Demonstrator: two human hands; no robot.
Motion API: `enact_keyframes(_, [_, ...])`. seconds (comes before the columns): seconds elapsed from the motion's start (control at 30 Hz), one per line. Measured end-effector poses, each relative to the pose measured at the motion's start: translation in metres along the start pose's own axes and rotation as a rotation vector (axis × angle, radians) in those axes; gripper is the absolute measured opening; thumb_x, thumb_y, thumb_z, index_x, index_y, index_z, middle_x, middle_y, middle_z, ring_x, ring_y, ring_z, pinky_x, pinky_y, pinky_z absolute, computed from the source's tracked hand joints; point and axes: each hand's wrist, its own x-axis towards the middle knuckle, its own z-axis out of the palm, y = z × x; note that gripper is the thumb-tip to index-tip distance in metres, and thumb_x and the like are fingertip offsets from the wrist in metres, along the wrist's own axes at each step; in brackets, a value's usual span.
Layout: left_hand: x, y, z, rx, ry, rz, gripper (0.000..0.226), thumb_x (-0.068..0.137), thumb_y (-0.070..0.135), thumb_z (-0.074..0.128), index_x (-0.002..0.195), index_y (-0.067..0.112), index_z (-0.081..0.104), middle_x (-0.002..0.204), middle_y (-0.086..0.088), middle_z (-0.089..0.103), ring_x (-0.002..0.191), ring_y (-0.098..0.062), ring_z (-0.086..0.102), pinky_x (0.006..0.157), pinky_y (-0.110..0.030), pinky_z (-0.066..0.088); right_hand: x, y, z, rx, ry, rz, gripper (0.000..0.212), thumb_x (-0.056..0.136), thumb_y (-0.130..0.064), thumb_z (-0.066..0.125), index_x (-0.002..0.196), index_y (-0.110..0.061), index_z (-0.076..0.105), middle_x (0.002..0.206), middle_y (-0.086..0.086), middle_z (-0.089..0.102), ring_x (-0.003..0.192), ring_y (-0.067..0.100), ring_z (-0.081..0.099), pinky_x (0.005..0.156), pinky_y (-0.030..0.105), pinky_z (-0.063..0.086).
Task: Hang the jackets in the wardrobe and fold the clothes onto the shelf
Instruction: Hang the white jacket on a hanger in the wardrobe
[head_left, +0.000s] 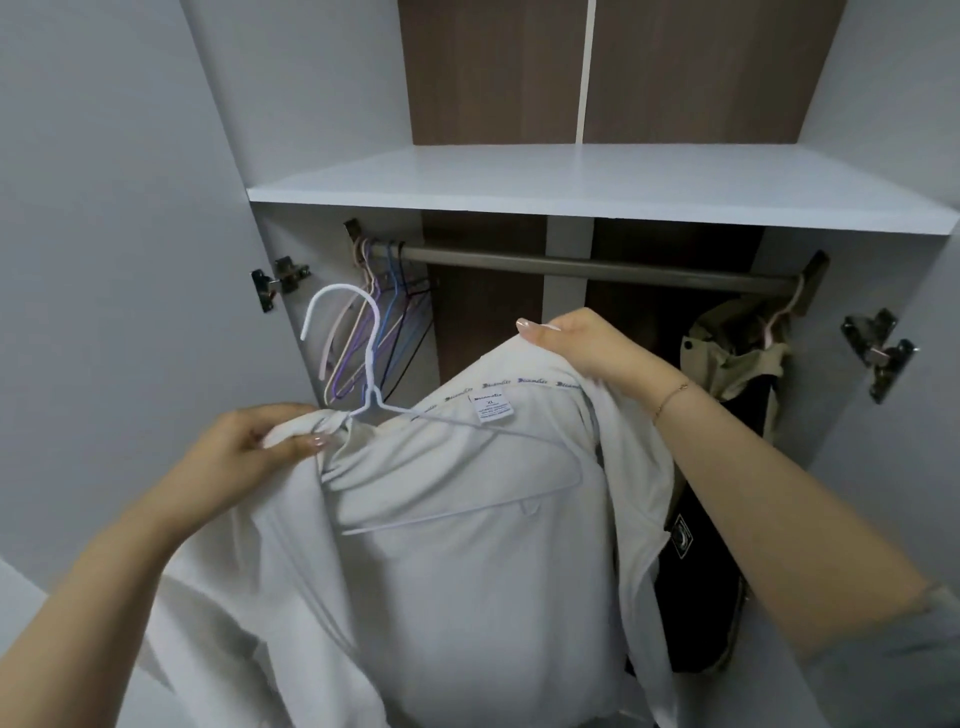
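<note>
1. While left hand (244, 441) pinches the white jacket (467, 545) shoulder and right hand (576, 340) grips its collar, jacket sits below the rail (597, 267).
2. White hanger (374, 395) only half seated; could slip out.

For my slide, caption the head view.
Both hands fit a white jacket onto a white hanger before the wardrobe rail.

Home bedroom closet, open white wardrobe (130, 208) with a shelf (571, 192), metal hanging rail (597, 267), bunch of coloured empty hangers (374, 322), a jacket (737, 353) hanging at the right
</note>
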Motion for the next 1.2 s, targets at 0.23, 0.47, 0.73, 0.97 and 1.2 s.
enact_keyframes(0.23, [-0.004,0.016,0.058,0.098,-0.012,0.115,0.019,0.09,0.038,0.068,0.106,0.029,0.074,0.105,0.017,0.073,0.103,-0.006,0.066,0.092,-0.032,0.049,-0.001,-0.015,0.013,0.057,-0.021,0.207,0.042,0.096,-0.056,0.049,0.084,-0.016,0.054,0.076,0.012,0.047,0.068,0.025,0.048,0.069,0.032,0.041])
enact_keyframes(0.47, [-0.007,0.034,0.072,0.334,0.15,0.184,0.029,0.091,0.052,0.057,0.114,0.039,0.07,0.095,0.01,0.067,0.092,-0.019,0.065,0.079,-0.039,0.051,0.002,-0.033,0.011,0.13,0.065,0.352,0.049,0.098,-0.053,0.049,0.116,-0.008,0.059,0.103,0.013,0.068,0.085,0.029,0.066,0.068,0.033,0.052])
enact_keyframes(0.73, [-0.005,0.052,0.028,0.677,0.172,0.08,0.016,0.088,0.036,0.068,0.104,0.038,0.072,0.086,0.009,0.053,0.09,-0.03,0.064,0.068,-0.036,0.049,-0.006,-0.009,-0.007,-0.339,0.013,0.384,0.058,0.101,-0.049,0.044,0.132,-0.001,0.055,0.084,0.009,0.064,0.069,0.022,0.059,0.072,0.028,0.043])
enact_keyframes(0.97, [-0.008,0.062,0.062,0.707,0.252,0.196,0.011,0.089,0.037,0.066,0.099,0.039,0.068,0.097,0.01,0.058,0.082,-0.03,0.065,0.059,-0.035,0.05,-0.002,-0.02,0.04,0.465,-0.025,0.494,0.052,0.099,-0.035,0.057,0.137,0.0,0.048,0.117,0.018,0.064,0.109,0.034,0.063,0.1,0.047,0.05])
enact_keyframes(1.2, [0.0,0.021,0.046,0.315,0.383,0.094,0.011,0.084,0.039,0.073,0.094,0.035,0.073,0.089,0.011,0.063,0.084,-0.016,0.063,0.072,-0.039,0.049,-0.012,0.002,0.03,0.443,-0.325,0.199,0.035,0.103,-0.015,0.048,0.135,-0.005,0.056,0.138,0.006,0.058,0.128,0.018,0.054,0.108,0.027,0.039])
